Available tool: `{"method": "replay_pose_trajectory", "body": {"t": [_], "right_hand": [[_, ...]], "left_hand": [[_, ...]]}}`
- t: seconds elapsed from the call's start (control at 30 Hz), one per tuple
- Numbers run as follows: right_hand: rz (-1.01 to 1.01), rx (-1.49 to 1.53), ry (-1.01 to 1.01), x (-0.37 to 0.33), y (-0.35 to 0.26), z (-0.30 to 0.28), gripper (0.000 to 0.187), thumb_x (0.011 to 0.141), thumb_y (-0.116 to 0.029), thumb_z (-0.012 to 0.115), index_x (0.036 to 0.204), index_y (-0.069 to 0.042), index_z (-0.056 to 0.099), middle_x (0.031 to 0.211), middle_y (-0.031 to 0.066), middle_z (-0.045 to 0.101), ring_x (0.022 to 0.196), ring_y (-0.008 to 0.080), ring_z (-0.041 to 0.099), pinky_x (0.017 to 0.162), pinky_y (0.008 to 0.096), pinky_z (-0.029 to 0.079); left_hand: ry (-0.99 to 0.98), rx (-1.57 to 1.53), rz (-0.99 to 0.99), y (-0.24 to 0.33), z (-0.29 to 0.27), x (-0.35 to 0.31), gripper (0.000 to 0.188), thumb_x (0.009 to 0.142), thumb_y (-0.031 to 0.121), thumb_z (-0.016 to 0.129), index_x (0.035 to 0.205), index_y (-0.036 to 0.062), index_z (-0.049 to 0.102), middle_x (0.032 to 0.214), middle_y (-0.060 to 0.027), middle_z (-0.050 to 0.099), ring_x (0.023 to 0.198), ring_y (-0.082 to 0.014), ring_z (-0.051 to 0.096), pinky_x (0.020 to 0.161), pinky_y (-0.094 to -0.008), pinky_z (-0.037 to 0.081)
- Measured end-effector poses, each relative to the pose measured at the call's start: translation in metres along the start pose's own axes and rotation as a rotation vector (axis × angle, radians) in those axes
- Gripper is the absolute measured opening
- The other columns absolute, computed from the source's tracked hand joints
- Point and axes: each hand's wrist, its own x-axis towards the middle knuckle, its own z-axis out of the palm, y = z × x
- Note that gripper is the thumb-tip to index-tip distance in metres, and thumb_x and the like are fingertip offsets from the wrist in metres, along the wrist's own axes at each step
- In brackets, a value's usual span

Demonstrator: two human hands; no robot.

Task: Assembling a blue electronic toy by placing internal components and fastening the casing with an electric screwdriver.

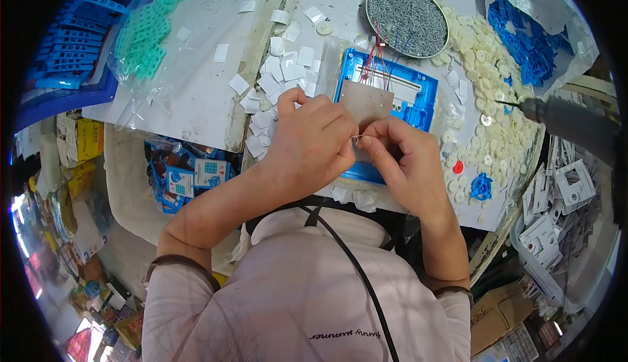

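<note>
Pale shirt front (288, 283) and black cable (356, 264) are filling the foreground, closest to my remote view. Beyond them, I am holding the left hand (304, 141) and right hand (413, 166) just beside each other, over the near part of a blue plastic housing (426, 95). The right thumb and forefinger are pinching a fine, pale strand (357, 137), apparently a wire end; the left fingers are curling inward at its other side, hiding their contact, so I am unable to tell whether they are gripping it too. A brown rectangular board (365, 103) is overlapping the housing, with red wires (370, 58) showing at its far edge. For clean handling, I am judging light pinches best: supporting the strand near its tip, guiding without tugging, leaving slack. A powered screwdriver (569, 123) is pointing leftward, well apart from the fingers.
</note>
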Motion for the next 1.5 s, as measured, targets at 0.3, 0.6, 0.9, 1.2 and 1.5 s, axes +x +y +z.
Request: {"method": "replay_pose_trajectory", "body": {"t": [0.3, 0.6, 0.9, 1.2, 1.5], "right_hand": [[-0.006, 0.040, 0.026, -0.002, 0.005, 0.000, 0.010, 0.093, -0.010, 0.069, 0.093, 0.000, 0.067, 0.071, 0.0106, 0.066, 0.057, 0.0194, 0.063, 0.056, 0.0305, 0.049], [0.040, 0.073, 0.150, -0.006, -0.005, 0.007, 0.008, 0.089, -0.005, 0.072, 0.095, -0.002, 0.067, 0.073, 0.0091, 0.066, 0.058, 0.0171, 0.064, 0.054, 0.0288, 0.049], [-0.150, 0.035, 0.130, -0.015, 0.001, 0.011, 0.013, 0.085, 0.001, 0.073, 0.097, 0.000, 0.068, 0.088, 0.0105, 0.071, 0.066, 0.0183, 0.069, 0.057, 0.0283, 0.055], [-0.302, -0.037, 0.160, -0.013, 0.010, 0.017, 0.016, 0.081, 0.002, 0.075, 0.095, 0.000, 0.067, 0.088, 0.0106, 0.071, 0.070, 0.0221, 0.071, 0.058, 0.0308, 0.056], [-0.705, -0.511, 0.103, -0.011, 0.021, 0.015, 0.023, 0.074, -0.007, 0.072, 0.097, -0.006, 0.071, 0.109, 0.0072, 0.068, 0.084, 0.0240, 0.068, 0.062, 0.0326, 0.055]], "left_hand": [[-0.045, -0.029, -0.107, 0.011, -0.020, 0.005, 0.018, 0.075, 0.003, 0.069, 0.088, 0.0138, 0.063, 0.090, 0.0017, 0.065, 0.085, -0.0176, 0.060, 0.090, -0.0425, 0.030], [-0.080, -0.147, -0.155, 0.009, -0.019, 0.002, 0.016, 0.077, 0.004, 0.071, 0.089, 0.0130, 0.064, 0.089, 0.0020, 0.066, 0.084, -0.0179, 0.059, 0.086, -0.0393, 0.031], [-0.040, -0.169, -0.084, 0.010, -0.013, -0.002, 0.016, 0.079, 0.005, 0.073, 0.090, 0.0136, 0.066, 0.091, 0.0017, 0.066, 0.085, -0.0195, 0.059, 0.087, -0.0415, 0.031], [-0.062, -0.282, -0.175, 0.007, -0.014, -0.004, 0.013, 0.086, 0.000, 0.069, 0.098, 0.0047, 0.068, 0.087, -0.0044, 0.067, 0.073, -0.0173, 0.062, 0.064, -0.0315, 0.047], [-0.452, -0.856, -0.732, 0.004, -0.039, 0.022, 0.013, 0.098, 0.008, 0.062, 0.104, -0.0036, 0.065, 0.074, -0.0032, 0.066, 0.061, -0.0053, 0.062, 0.054, -0.0220, 0.050]]}}
